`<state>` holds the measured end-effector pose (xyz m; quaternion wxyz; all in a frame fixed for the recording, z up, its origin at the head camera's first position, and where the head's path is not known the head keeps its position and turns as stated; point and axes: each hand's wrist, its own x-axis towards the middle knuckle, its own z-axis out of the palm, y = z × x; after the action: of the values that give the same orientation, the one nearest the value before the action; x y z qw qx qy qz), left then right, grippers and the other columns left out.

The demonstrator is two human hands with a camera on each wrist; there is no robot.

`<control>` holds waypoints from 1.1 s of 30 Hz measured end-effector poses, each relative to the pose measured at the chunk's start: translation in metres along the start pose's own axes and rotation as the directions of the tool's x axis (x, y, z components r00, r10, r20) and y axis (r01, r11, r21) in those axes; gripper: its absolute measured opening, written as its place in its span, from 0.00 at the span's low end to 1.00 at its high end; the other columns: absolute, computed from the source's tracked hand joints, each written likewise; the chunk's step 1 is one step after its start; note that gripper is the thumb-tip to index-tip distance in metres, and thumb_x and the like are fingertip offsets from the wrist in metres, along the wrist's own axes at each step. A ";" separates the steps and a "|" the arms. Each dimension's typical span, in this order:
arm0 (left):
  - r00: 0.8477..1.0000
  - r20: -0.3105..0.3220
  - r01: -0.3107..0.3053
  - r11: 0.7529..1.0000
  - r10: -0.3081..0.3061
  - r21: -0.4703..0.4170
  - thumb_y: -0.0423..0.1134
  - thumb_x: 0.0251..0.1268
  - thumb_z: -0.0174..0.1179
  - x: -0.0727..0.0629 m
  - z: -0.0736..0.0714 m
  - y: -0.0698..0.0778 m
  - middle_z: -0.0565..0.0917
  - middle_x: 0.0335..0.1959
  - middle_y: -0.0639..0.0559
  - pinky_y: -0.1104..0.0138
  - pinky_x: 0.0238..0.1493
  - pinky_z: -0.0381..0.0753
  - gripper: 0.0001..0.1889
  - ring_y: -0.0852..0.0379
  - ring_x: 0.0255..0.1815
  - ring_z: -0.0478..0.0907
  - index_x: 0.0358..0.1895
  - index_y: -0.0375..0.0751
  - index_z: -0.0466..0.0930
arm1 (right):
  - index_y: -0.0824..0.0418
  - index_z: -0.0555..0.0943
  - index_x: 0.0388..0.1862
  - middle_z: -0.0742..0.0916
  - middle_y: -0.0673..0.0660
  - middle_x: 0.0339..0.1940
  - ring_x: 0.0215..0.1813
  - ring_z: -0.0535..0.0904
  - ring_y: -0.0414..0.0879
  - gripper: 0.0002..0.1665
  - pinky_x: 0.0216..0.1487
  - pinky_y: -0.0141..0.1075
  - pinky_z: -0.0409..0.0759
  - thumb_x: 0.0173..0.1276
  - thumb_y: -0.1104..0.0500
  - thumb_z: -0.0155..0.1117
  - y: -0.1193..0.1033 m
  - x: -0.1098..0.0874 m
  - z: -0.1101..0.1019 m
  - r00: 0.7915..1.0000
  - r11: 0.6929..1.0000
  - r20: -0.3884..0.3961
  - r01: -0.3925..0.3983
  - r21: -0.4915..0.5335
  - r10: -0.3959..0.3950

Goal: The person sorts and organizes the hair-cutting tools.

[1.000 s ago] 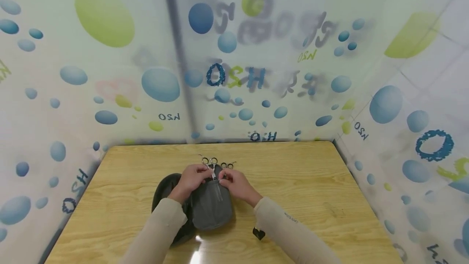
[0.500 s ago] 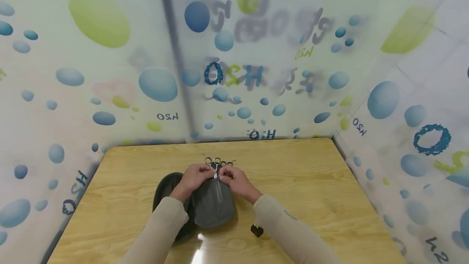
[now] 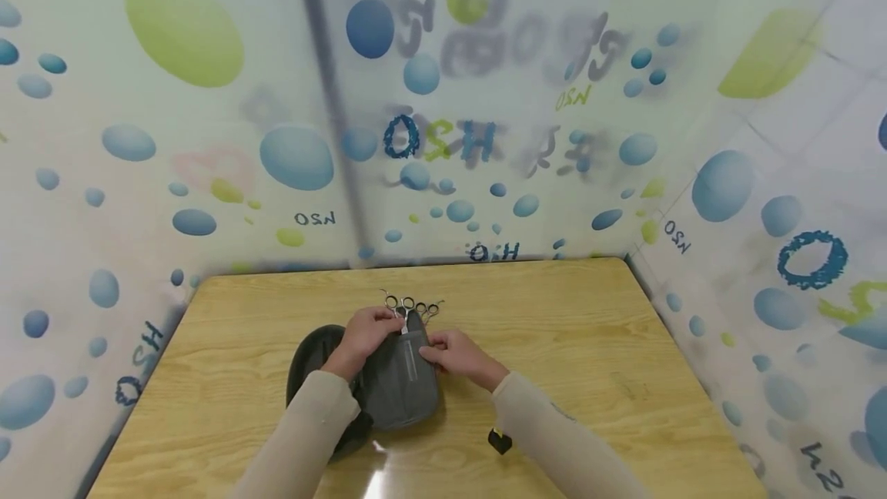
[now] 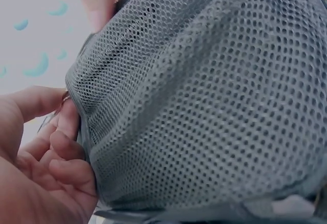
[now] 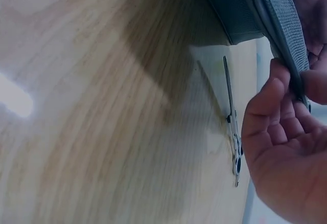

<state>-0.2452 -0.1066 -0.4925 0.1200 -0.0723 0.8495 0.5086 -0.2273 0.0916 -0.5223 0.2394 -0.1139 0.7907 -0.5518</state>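
My left hand point(image 3: 363, 336) pinches a pair of silver scissors point(image 3: 405, 313), finger rings upward, at the top edge of the grey case's point(image 3: 398, 395) pocket flap. The blades are largely hidden by the pocket and fingers. In the left wrist view, grey mesh point(image 4: 214, 106) fills most of the picture beside the left thumb and fingers. My right hand point(image 3: 457, 353) pinches the right edge of the case, with its thumb on the mesh side in the right wrist view. A second pair of scissors point(image 5: 233, 132) lies on the table beyond the case.
The case's other half point(image 3: 305, 364) lies open to the left, dark inside, partly under the left forearm. A small black and yellow object point(image 3: 500, 441) is on the wooden table point(image 3: 568, 376) by the right sleeve. A patterned wall point(image 3: 450, 214) stands behind the table.
My right hand has moved from the pocket's top edge, near the scissors, down and right to the case's side edge. My left hand stays at the scissors, which sit slightly deeper behind the pocket edge.
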 end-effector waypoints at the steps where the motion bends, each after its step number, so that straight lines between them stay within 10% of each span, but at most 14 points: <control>1: 1.000 0.000 0.005 1.000 -0.005 -0.002 0.41 0.64 0.62 0.000 0.001 0.000 0.84 0.44 0.46 0.64 0.41 0.74 0.10 0.51 0.43 0.78 0.36 0.37 0.84 | 0.64 0.83 0.45 0.80 0.48 0.20 0.23 0.72 0.41 0.14 0.28 0.33 0.73 0.73 0.54 0.59 0.001 -0.002 -0.001 1.000 1.000 0.017 -0.010 -0.002 0.010; 24: 0.999 -0.009 -0.028 0.969 0.031 0.247 0.46 0.63 0.61 -0.006 -0.006 0.008 0.84 0.33 0.49 0.66 0.33 0.71 0.11 0.54 0.33 0.75 0.30 0.42 0.84 | 0.65 0.84 0.46 0.84 0.51 0.25 0.25 0.76 0.46 0.10 0.28 0.37 0.76 0.71 0.61 0.60 0.005 -0.010 0.005 0.995 0.996 -0.038 0.088 -0.002 -0.088; 33: 0.980 0.037 -0.193 0.899 0.194 0.392 0.47 0.64 0.63 -0.001 -0.001 0.008 0.73 0.65 0.37 0.45 0.59 0.73 0.28 0.38 0.62 0.73 0.66 0.46 0.71 | 0.66 0.84 0.49 0.87 0.53 0.28 0.28 0.78 0.51 0.12 0.32 0.45 0.80 0.72 0.63 0.58 0.002 -0.012 0.003 0.995 0.995 -0.021 0.100 0.006 -0.100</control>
<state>-0.2460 -0.1041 -0.4850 0.0797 0.0371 0.9375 0.3366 -0.2149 0.0949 -0.5222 0.2038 -0.1466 0.7847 -0.5668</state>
